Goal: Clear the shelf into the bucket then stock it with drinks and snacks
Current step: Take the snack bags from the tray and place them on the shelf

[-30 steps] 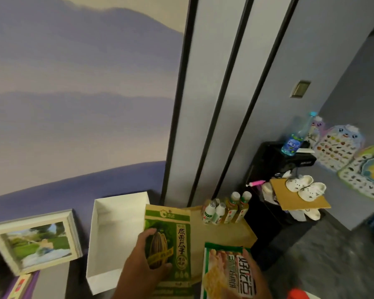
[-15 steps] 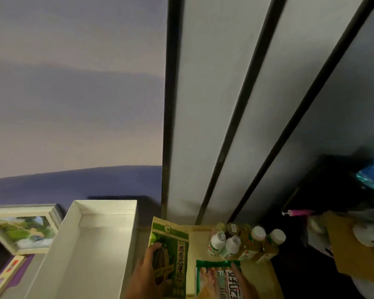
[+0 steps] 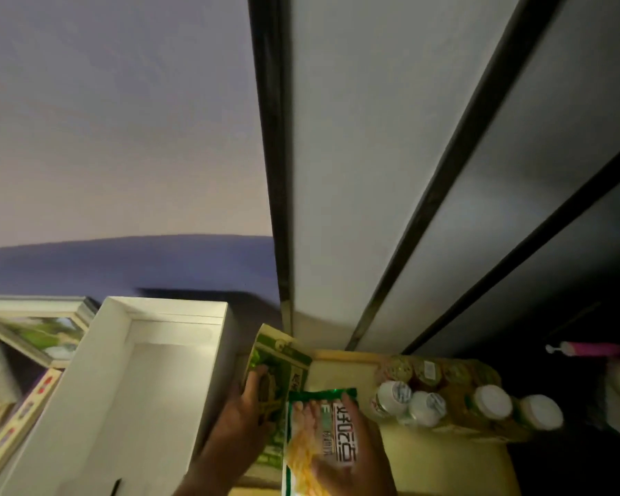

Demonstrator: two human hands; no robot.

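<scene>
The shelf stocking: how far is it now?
Drinks look done: white-capped bottles stand on the yellow shelf. In hand: left hand holds the green seed packet, right hand the snack bag. Left: setting both down.

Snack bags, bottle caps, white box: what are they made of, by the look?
Green bag: looks like matte paper or kraft-style film; it holds a stiff, flat fold at the top. Striped bag: glossy plastic film, with sheen and a crimped top edge. Caps: smooth white plastic, probably. White box: seems matte painted board or card; straight thin walls, no gloss.
</scene>
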